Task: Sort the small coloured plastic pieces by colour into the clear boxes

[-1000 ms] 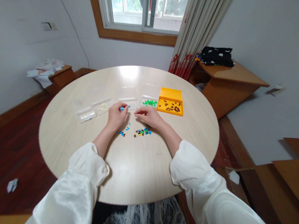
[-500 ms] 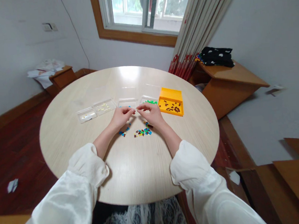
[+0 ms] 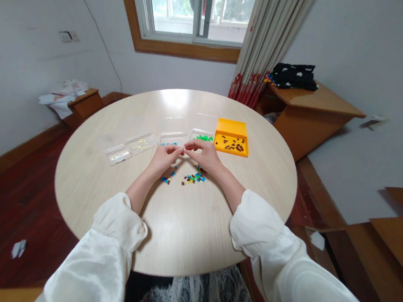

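Above the middle of the round table (image 3: 180, 229), my left hand (image 3: 165, 157) and my right hand (image 3: 203, 154) meet at the fingertips. Both are closed in a pinch, and whatever lies between the fingers is too small to make out. Below them on the tabletop lies a pile of tiny building bricks (image 3: 194, 177) in blue, green, yellow, brown and white. A smaller scatter of blue and brown bricks (image 3: 168, 178) sits to its left, under my left wrist. Partly behind my right hand stands a clear box of green bricks (image 3: 204, 138).
Right of my hands is an open yellow box (image 3: 232, 124) with brown bricks. Behind them stands a clear box (image 3: 172, 136) with blue bricks. Farther left are clear boxes with pale yellow bricks (image 3: 141, 144) and white pieces (image 3: 119, 156). A wooden cabinet (image 3: 316, 121) stands beyond the table's right edge.
My fingertips have come closer together and now touch. The view has shifted very slightly; the boxes and loose bricks stay where they were.
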A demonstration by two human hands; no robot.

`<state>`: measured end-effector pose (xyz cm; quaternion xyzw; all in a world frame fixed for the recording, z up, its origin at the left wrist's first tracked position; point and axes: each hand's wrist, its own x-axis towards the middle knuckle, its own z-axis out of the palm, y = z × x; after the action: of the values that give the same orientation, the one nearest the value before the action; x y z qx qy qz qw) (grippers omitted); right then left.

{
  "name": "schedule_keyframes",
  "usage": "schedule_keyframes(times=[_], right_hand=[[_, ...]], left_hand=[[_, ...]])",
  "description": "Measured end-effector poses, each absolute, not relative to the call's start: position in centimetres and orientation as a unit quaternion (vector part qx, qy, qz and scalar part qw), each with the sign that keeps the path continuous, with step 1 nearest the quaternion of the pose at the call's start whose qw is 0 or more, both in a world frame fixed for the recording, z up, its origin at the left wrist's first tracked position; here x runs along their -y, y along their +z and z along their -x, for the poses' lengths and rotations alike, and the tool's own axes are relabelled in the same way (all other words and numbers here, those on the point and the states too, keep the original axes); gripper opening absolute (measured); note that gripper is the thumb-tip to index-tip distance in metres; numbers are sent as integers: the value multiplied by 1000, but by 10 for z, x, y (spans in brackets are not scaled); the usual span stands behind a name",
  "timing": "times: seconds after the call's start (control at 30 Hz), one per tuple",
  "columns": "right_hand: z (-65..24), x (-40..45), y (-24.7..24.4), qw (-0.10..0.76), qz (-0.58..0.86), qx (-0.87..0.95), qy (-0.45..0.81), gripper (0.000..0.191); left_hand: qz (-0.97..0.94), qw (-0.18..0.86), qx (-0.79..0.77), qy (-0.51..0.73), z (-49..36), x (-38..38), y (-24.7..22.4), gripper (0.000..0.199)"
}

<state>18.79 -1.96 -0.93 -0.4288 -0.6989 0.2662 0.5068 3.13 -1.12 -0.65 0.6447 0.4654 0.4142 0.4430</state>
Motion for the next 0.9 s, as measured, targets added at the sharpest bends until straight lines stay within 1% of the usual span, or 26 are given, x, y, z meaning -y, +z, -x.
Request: schedule_keyframes(times=[0.23,0.4,0.47,0.53,0.6,0.67,0.77,0.9], right_hand=[[-187,18,-14,481,437,721,240,6],[-189,15,-15,461,452,733,216,9],[-192,14,-14,435,465,742,208,7],[-194,15,-12,399,478,755,205,8],[-197,16,-9,367,486,767,202,11],[-199,18,-7,341,494,774,201,13],[-202,20,-3,284,507,784,217,15],[-209,21,1,227,512,792,244,12]], left_hand=[[-638,455,-477,399,-32,12,-5,27],[-604,439,-503,435,-28,8,-3,19],[-586,395,-530,469,-19,2,-2,16],[-573,311,-570,500,-5,-6,-1,16],[-569,205,-622,498,9,-12,0,17],[-569,133,-656,478,22,-17,0,20],[-574,77,-680,450,34,-20,-3,22],[-588,44,-696,410,41,-22,-9,23]])
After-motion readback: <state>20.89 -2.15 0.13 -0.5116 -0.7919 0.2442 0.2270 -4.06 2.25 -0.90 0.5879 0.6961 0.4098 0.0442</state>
